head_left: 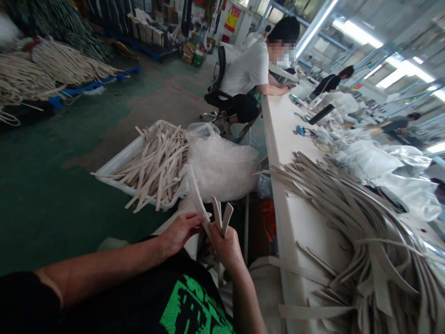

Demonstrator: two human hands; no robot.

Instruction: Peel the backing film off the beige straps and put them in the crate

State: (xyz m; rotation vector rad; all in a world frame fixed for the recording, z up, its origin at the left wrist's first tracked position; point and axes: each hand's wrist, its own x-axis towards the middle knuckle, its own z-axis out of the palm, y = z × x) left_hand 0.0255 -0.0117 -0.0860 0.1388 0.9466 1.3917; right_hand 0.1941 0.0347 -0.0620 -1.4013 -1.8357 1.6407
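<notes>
In front of my body, my right hand is closed around a few flat beige strips, whose ends stick up past the thumb. A longer, paler strip rises from between my hands and leans to the left. My left hand has its thumb and fingers pinched at this pale strip, close beside the right hand. The strips' lower parts are mostly hidden behind the right hand. Just beyond my hands, a white plastic bin holds a jumbled heap of similar beige strips.
A big pile of long strips lies on the white table at right, some overhanging its edge. A clear plastic bag bulges beside the bin. A co-worker sits farther along the table. Bundles on a blue pallet stand at left.
</notes>
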